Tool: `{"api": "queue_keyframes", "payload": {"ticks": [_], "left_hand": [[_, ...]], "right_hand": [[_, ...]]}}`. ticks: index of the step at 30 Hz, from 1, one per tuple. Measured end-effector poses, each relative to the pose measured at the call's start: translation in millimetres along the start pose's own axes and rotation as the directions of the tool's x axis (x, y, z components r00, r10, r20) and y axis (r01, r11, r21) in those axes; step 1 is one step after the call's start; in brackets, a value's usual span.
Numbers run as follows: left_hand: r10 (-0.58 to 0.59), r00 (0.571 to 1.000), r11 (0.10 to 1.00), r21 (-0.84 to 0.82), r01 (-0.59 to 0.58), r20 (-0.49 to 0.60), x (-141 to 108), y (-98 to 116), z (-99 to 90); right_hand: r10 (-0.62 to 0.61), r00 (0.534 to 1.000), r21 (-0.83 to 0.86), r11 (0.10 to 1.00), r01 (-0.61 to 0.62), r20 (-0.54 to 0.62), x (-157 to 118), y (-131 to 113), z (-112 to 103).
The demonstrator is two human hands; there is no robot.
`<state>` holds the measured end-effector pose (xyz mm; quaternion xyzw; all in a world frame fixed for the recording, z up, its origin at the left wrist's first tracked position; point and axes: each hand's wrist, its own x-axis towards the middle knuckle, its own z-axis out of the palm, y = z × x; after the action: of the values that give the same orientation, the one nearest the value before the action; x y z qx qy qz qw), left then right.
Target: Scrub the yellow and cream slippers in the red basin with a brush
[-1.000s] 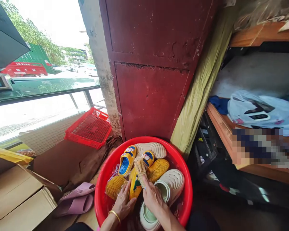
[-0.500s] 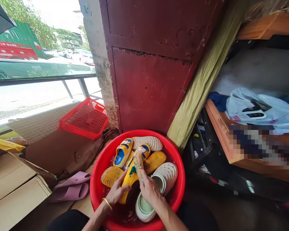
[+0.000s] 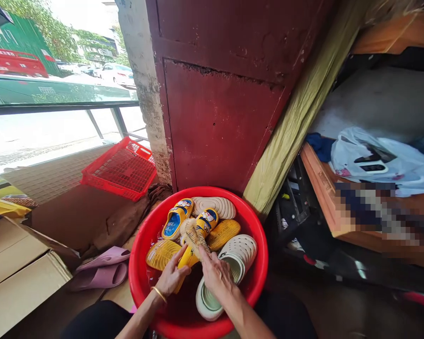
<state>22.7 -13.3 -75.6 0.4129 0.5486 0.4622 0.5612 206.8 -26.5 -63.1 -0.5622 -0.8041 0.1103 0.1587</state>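
Note:
A red basin (image 3: 262, 263) holds several shoes and some water. My left hand (image 3: 170, 278) grips a yellow slipper (image 3: 188, 260) near the basin's middle. In my right hand (image 3: 217, 274) is a pale bristled brush (image 3: 192, 235), laid against the slipper's upper end and hiding part of it. Yellow-and-blue sandals (image 3: 177, 219) lie behind the brush, beside a beige sole (image 3: 215, 207). Yellow soles (image 3: 225, 234) rest on both sides. Pale clogs (image 3: 240, 254) are at the right, one close under my right wrist.
Pink slippers (image 3: 104, 275) lie left of the basin, near cardboard boxes (image 3: 21, 273). A red crate (image 3: 122, 169) stands behind them. Close behind the basin is a dark red door (image 3: 219, 132). At the right, a wooden shelf (image 3: 325, 188) bears a plastic bag (image 3: 378, 157).
The brush has moved left and tilted over the slipper, with my right hand shifting slightly up and left. The whole view has shifted a little.

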Motion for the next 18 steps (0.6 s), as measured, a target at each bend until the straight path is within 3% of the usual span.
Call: {"api": "queue_keyframes", "payload": {"ticks": [4,7,9,12,15,18], "left_hand": [[-0.130,0.990,0.965,-0.222,0.138,0.051,-10,18,-4.9],[-0.232,0.973,0.876,-0.435,0.208,-0.001,-11,36,-9.6],[-0.294,0.955,0.812,-0.538,0.226,-0.044,-5,46,-12.6],[-0.338,0.937,0.762,-0.611,0.216,-0.090,7,52,-15.7],[-0.360,0.929,0.761,-0.604,0.237,-0.088,16,46,-14.2],[-0.345,0.932,0.797,-0.558,0.231,-0.106,18,33,-8.3]], "right_hand": [[0.051,0.993,0.188,0.982,-0.030,-0.108,21,8,-1],[0.002,0.976,0.303,0.951,0.065,-0.216,19,9,-4],[-0.072,0.973,0.358,0.922,0.148,-0.218,7,4,-9],[-0.176,0.984,0.434,0.885,0.168,-0.022,-18,-8,-19],[-0.234,0.947,0.446,0.887,0.115,0.221,-40,-12,-32],[-0.202,0.928,0.440,0.897,0.048,0.312,-41,-9,-38]]}}
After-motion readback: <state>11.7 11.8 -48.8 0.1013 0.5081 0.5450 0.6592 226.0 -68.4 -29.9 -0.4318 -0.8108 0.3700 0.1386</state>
